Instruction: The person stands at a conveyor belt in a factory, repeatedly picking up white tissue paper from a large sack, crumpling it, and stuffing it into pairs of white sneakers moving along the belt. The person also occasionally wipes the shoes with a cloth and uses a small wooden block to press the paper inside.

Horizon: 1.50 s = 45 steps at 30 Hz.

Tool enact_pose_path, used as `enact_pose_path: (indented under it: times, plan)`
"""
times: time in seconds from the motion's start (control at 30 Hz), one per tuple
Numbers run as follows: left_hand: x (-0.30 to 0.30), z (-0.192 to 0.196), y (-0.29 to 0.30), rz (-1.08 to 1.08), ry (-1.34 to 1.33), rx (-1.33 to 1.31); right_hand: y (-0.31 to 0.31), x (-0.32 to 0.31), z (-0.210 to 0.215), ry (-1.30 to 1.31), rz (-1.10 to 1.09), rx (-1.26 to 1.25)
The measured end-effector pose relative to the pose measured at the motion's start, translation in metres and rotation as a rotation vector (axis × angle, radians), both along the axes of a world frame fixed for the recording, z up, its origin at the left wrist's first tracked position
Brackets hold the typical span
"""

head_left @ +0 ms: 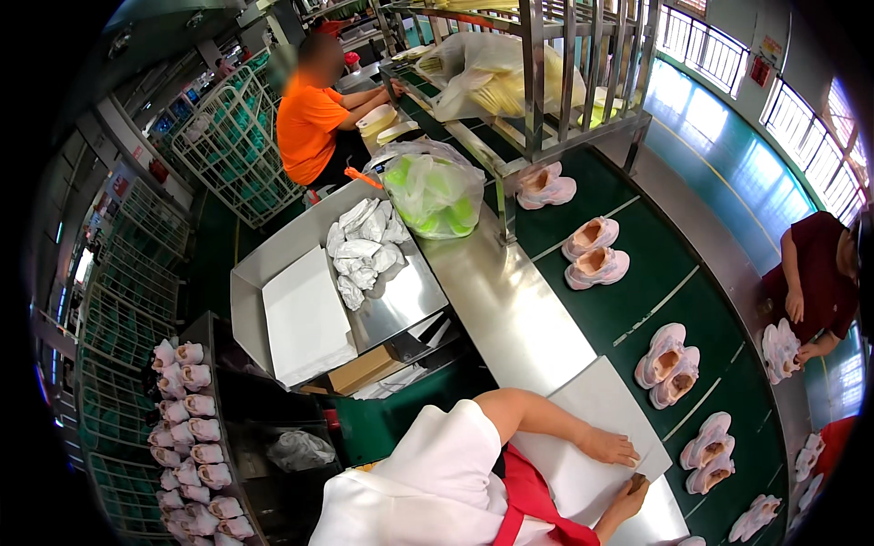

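Observation:
On the steel worktop in front of me lies a stack or sheet of white paper (596, 398). Its near part is hidden by my arm. My left hand (608, 447) rests flat on it near the right edge, fingers stretched out and holding nothing. Just below, at the paper's lower right corner, my right hand (628, 499) is closed with its fingers curled. A small brownish thing (639, 480) shows at its fingertips, too small to name.
A green conveyor (628, 273) carries pairs of pale pink shoes (667, 364) along my right. Crumpled paper (366, 246) and a white paper stack (308, 318) lie in a tray at left. Shoes fill a rack (228, 455). Workers sit ahead and stand across the conveyor.

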<state>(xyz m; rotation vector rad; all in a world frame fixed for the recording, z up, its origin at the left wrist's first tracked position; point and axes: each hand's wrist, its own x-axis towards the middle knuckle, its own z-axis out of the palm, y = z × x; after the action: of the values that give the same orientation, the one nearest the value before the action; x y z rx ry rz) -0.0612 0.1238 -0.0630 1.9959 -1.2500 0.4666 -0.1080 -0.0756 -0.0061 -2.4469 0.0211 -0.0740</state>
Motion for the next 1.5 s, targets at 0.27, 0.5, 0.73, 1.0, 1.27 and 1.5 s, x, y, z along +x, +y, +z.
enact_pose_path:
  times: [0.27,0.5,0.73,1.0,1.27,1.5]
  plan:
    - [0.008,-0.011,0.001,-0.032,-0.206,0.032,-0.002,-0.019,-0.010,0.113,0.026,0.110]
    - [-0.004,0.045,0.010,-0.166,0.468,0.395,0.004,0.019,-0.021,-0.031,-0.106,-0.048]
    - [-0.005,0.106,0.020,-0.037,0.330,0.353,-0.036,-0.105,0.042,-0.360,-0.800,0.229]
    - [-0.021,0.120,0.001,-0.119,0.401,0.413,-0.123,-0.322,-0.071,0.440,-1.217,-0.176]
    - [-0.018,0.151,-0.004,-0.169,0.597,0.381,-0.161,-0.341,-0.065,-0.011,-1.225,-0.648]
    - [-0.011,0.164,0.000,-0.239,0.599,0.333,-0.225,-0.351,-0.018,-0.571,-1.642,0.220]
